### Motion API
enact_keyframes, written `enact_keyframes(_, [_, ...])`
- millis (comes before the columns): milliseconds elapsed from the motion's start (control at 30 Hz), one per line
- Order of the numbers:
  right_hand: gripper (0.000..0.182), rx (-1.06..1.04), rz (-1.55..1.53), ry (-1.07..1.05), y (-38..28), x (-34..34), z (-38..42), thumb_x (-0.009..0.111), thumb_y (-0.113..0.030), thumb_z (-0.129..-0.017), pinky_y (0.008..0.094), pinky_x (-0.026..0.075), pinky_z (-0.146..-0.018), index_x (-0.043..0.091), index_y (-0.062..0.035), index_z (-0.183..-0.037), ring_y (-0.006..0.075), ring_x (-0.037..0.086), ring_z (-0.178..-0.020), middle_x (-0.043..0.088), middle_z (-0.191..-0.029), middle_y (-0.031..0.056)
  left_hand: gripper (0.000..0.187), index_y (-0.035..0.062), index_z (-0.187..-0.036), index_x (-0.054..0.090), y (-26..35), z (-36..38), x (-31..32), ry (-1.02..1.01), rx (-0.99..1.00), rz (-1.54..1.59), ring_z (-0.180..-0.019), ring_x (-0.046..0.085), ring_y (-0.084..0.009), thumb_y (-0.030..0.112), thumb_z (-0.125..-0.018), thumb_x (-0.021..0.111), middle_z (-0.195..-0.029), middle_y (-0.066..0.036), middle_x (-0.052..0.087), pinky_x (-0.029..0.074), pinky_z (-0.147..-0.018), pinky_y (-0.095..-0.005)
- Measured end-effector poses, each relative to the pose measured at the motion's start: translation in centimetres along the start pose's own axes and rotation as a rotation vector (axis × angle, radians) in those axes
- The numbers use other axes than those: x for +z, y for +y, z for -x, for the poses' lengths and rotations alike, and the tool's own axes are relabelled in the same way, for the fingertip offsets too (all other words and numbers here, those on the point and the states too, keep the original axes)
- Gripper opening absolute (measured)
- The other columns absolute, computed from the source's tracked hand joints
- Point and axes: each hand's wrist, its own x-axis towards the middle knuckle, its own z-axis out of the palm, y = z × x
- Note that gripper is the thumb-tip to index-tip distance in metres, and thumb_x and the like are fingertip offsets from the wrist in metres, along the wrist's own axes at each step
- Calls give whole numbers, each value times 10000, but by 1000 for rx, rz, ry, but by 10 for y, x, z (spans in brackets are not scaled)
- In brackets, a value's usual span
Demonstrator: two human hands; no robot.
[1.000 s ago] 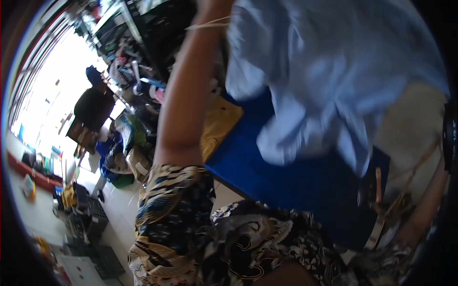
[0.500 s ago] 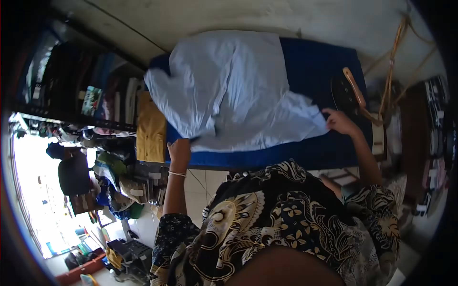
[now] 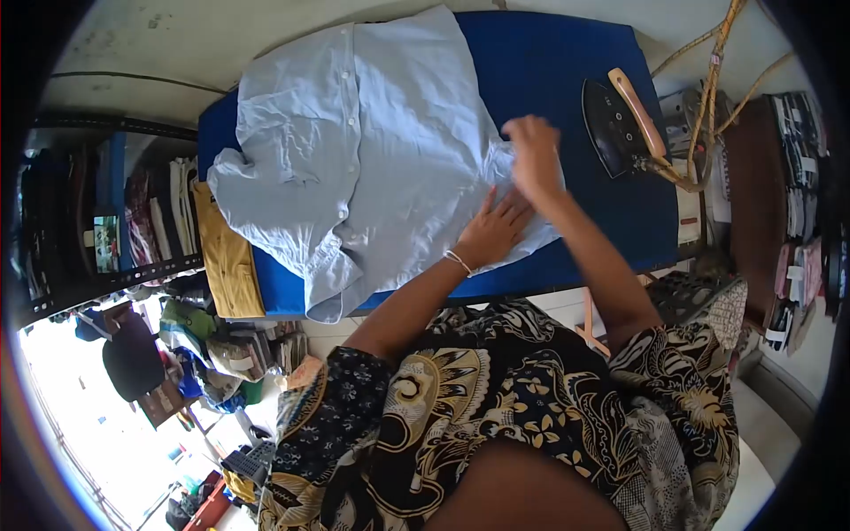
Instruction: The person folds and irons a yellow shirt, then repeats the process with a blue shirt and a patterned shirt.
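A pale blue button-up shirt (image 3: 398, 115) lies spread over the blue padded board (image 3: 540, 53), its button strip running down the left part and its fabric creased. My left hand (image 3: 496, 232) presses flat on the shirt's lower right area, fingers spread. Just above and right of it, my right hand (image 3: 536, 159) hovers over or touches the shirt's right edge; its fingers are loosely bent and slightly blurred, with no cloth visibly gripped. To the right, a black iron (image 3: 611, 128) with a wooden handle rests on the board.
A folded mustard garment (image 3: 230, 257) lies at the board's left end. Shelves of folded clothes (image 3: 115, 199) stand at left, and more stacked clothes (image 3: 797, 177) at right. A wrapped cord (image 3: 715, 97) rises from the iron's rear at upper right.
The shirt now lies flatter, with its button strip showing. My left hand has moved right and lies on the cloth; my right hand has left the shirt's right corner and moved left. The view has shifted.
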Motion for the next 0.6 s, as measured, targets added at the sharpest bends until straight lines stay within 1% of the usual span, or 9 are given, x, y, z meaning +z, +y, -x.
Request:
enact_keyframes(33, [290,-149,-268,-80,-2,21,27,522,-22,-718,435,350,-860,515,-35,-1008,294,503,-966,546,-1039,139,481,60,-1239,393,3,-1,8,-5,-2,8,-1238,289,-265,315,-834,436,-1294,-135,366,176,-1025,-454])
enact_keyframes(100, [356,-288,-544,-158,2,38,63,527,-25,-725,432,325,-903,506,-39,-1080,275,483,-1012,521,-1102,135,586,59,-1286,331,9,-1,26,-518,-118,419,-1290,181,-247,345,-798,483,-1341,-86,314,60,-1041,-484])
enact_keyframes(133, [395,-171,-412,-148,19,28,72,518,-54,-745,449,310,-914,474,-49,-1137,262,447,-1068,479,-1159,133,586,59,-1286,331,17,3,20,-518,-118,419,-1290,181,-247,345,-798,483,-1341,-86,314,60,-1041,-484])
enact_keyframes(200, [471,-117,10,-94,46,14,75,512,-108,-771,499,282,-921,402,-66,-1228,271,410,-1120,416,-1232,137,571,78,-1273,356,38,12,-3,-36,84,195,-1266,250,-241,337,-785,502,-1327,-83,339,136,-1036,-469])
enact_keyframes(267, [520,-213,137,-115,76,-5,70,585,-165,-744,504,297,-901,405,-75,-1224,274,433,-1079,430,-1210,137,551,71,-1235,392,47,29,-6,-26,124,158,-1217,342,-239,321,-766,534,-1276,-76,404,225,-1018,-421])
enact_keyframes(333, [607,-11,287,-231,75,-76,24,652,-165,-690,498,314,-876,395,-88,-1235,297,434,-1067,434,-1204,134,532,55,-1206,419,45,53,8,-20,293,119,-1170,401,-248,253,-739,583,-1247,-85,432,291,-983,-387])
enact_keyframes(367, [629,72,368,4,99,-81,20,688,-147,-650,482,320,-862,408,-60,-1207,307,413,-1084,448,-1187,131,496,47,-1169,454,43,70,-4,113,69,534,-1152,413,-252,155,-714,617,-1215,-99,456,300,-968,-391])
enact_keyframes(500, [605,392,234,57,199,-77,-15,734,-185,-631,377,448,-674,433,16,-1116,307,579,-810,580,-910,199,425,5,-1094,484,39,147,-63,692,-1027,25,-1110,421,-298,137,-720,635,-1161,-159,469,334,-907,-384])
enact_keyframes(600, [467,694,-61,-184,198,-81,-40,740,-262,-642,303,456,-513,514,12,-944,198,592,-604,585,-694,137,458,-9,-1079,485,20,200,-54,1041,-1332,-61,-1061,430,-323,203,-712,659,-1087,-182,477,335,-892,-388])
